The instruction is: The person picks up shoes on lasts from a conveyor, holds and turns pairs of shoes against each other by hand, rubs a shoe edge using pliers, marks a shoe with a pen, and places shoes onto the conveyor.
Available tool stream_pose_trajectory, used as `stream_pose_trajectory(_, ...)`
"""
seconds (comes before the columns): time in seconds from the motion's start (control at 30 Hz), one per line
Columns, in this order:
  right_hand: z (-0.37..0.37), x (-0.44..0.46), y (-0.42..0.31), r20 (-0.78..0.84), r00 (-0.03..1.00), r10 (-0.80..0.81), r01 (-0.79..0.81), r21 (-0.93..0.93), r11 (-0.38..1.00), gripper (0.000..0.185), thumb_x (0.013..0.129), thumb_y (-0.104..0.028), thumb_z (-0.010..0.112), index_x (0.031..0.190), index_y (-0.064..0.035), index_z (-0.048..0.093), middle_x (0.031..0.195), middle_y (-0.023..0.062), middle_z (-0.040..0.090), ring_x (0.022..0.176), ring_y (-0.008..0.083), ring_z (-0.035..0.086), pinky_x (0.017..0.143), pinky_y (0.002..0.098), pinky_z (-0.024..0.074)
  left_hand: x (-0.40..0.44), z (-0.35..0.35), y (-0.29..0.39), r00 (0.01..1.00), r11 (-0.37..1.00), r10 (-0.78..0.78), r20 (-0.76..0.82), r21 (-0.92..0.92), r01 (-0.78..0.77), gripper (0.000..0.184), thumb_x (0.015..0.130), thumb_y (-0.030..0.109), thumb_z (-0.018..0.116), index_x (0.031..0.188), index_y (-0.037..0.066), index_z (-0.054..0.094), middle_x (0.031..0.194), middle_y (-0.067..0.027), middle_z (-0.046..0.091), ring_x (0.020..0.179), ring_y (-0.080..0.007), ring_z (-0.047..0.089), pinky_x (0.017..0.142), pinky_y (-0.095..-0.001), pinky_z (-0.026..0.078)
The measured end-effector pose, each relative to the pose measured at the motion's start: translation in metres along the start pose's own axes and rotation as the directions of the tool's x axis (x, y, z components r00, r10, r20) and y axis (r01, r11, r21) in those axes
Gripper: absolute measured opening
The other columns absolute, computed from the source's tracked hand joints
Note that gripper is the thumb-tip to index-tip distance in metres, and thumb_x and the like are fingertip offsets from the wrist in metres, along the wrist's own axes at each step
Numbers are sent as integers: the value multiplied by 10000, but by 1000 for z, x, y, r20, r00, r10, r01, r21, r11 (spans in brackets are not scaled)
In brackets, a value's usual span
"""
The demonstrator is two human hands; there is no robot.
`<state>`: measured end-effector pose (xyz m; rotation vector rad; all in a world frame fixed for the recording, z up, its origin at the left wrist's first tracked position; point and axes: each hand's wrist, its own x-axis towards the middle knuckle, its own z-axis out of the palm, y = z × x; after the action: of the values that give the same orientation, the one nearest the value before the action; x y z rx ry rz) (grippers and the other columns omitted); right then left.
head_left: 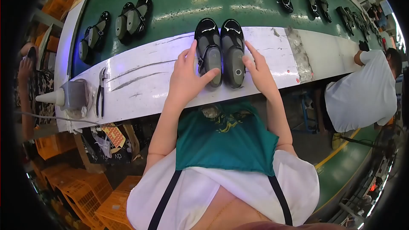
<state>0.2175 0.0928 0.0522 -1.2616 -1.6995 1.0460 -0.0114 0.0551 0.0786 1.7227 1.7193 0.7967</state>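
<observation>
Two black shoes (209,47) between loosely spread fingers (192,52), left thumb (211,75) over one, right thumb (249,63) at the other's edge.

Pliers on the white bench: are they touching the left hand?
Apart. The head view shows the pliers lying well to the side of the left hand, with bare white bench plainly visible between them.
</observation>
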Motion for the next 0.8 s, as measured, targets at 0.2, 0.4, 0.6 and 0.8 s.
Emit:
stream_pose_trajectory(0.2,14,-10,-18,50,989,141,-133,-131,982,843,788,-367,658,1407,73,295,1311,234,500,1171,335,502,1004,397,374,1,17,-3,996,998,55,77,-48,-51,960,726,391,734,1463,30,238,1394,-238,394,1247,-370,457,1023,-403,395)
stream_pose_trajectory(0.4,13,-22,24,114,954,277,-283,645,710,684,773,-269,589,1363,11,385,1251,142,539,1128,248,535,963,343,421,-14,28,-45,994,547,-52,93,-830,106,797,771,292,581,1460,52,260,1347,-148,439,1180,-282,505,1010,-386,402)
stream_pose_trajectory(0.6,24,-30,47,167,947,274,-228,951,208,480,838,-277,526,1228,3,514,1112,115,617,1000,231,614,884,362,506,-24,42,-56,970,-35,-54,235,-972,233,582,798,303,506,1294,-1,470,1237,-135,577,1117,-262,572,968,-389,451)
stream_pose_trajectory(0.8,17,-36,38,223,964,146,-247,951,183,395,913,-333,532,1170,-33,546,1069,52,616,952,153,589,805,291,472,-20,38,-60,980,-161,53,190,-967,196,508,843,309,489,1244,-3,490,1187,-124,586,1064,-236,584,922,-356,466)
